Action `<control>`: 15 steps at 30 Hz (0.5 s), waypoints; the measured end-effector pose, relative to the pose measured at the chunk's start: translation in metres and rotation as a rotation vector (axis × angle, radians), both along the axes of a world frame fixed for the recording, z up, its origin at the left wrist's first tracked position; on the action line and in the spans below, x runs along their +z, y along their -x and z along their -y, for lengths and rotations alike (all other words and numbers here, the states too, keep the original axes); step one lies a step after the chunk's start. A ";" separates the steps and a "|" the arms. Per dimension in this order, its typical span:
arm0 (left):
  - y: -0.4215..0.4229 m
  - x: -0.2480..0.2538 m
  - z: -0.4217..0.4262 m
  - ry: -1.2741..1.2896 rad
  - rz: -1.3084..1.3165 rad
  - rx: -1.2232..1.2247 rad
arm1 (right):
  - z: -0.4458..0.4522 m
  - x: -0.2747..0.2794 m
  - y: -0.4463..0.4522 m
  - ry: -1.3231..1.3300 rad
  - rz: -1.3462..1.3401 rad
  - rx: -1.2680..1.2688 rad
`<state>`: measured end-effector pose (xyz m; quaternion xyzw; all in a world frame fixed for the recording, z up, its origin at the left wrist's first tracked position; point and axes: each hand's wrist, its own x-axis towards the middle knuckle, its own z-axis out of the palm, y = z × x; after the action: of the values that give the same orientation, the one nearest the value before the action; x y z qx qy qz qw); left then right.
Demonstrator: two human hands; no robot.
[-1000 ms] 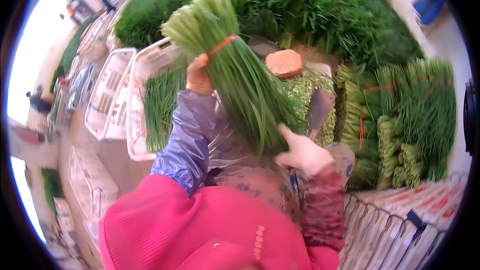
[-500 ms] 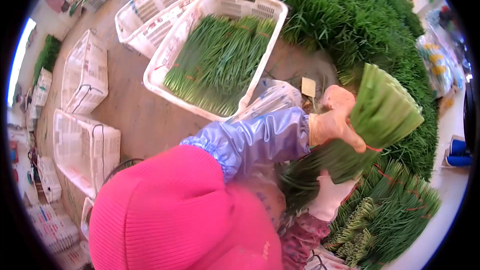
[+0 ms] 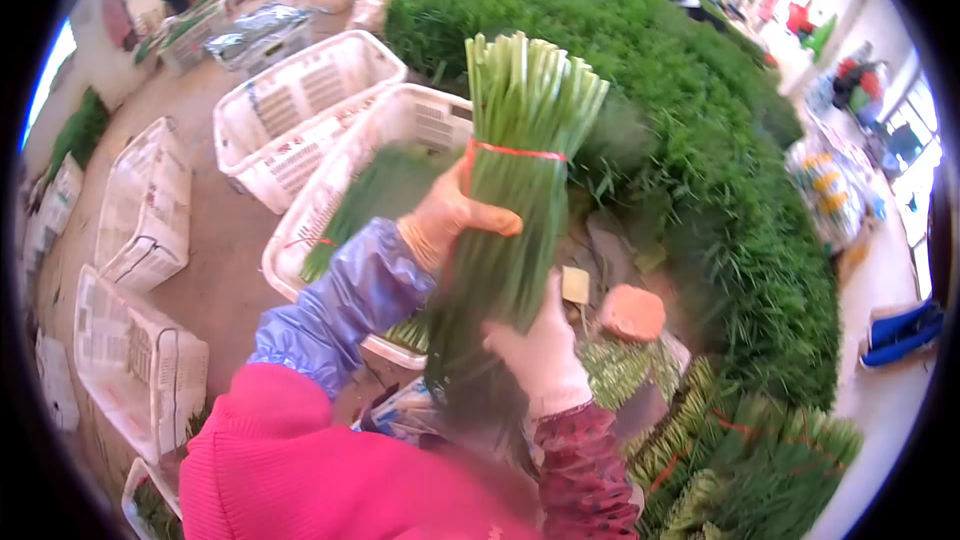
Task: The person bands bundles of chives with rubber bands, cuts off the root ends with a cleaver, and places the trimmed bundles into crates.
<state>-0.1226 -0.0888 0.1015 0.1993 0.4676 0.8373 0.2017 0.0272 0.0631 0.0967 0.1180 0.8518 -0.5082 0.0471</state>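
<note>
A thick bunch of garlic chives (image 3: 535,110) stands nearly upright in front of me, pale cut ends up, a red band around it. My left hand (image 3: 450,220), in an orange-tinted glove, grips it just below the band, thumb across the front. Lower down, my right hand (image 3: 545,355), gloved in white, closes on the dark leafy part from the right; some fingers are hidden behind the leaves. Behind the bunch is a white plastic crate (image 3: 283,252) with more tied chives (image 3: 385,190) in it, partly covered by my left arm.
A large heap of loose chives (image 3: 690,150) fills the far right side. Several banded bunches (image 3: 780,450) lie at lower right. An orange block (image 3: 633,313) and a small yellow piece (image 3: 575,285) sit beyond my right hand. White crates (image 3: 140,370) stand at left.
The bunch has swung from the right to the middle, turning from tilted to nearly upright, with both hands on it. The view has shifted, showing more of the room behind.
</note>
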 end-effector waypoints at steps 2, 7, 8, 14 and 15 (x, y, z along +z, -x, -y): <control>0.023 0.017 0.041 0.085 -0.073 0.113 | 0.003 -0.042 -0.001 -0.059 -0.028 0.247; 0.079 0.022 0.154 0.503 -0.037 0.384 | -0.019 -0.092 -0.008 -0.072 0.076 0.349; 0.084 0.017 0.168 0.515 -0.017 0.386 | -0.025 -0.087 -0.009 0.031 0.143 0.315; 0.120 -0.046 0.200 0.790 0.107 0.395 | -0.026 -0.098 -0.014 0.147 0.144 0.109; 0.133 -0.071 0.201 0.794 0.126 0.365 | -0.022 -0.097 -0.015 0.148 0.170 0.088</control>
<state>-0.2553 -0.2896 0.0302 -0.0308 0.7674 0.6250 0.1395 0.0423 0.0854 -0.0005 0.1196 0.8092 -0.5553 0.1501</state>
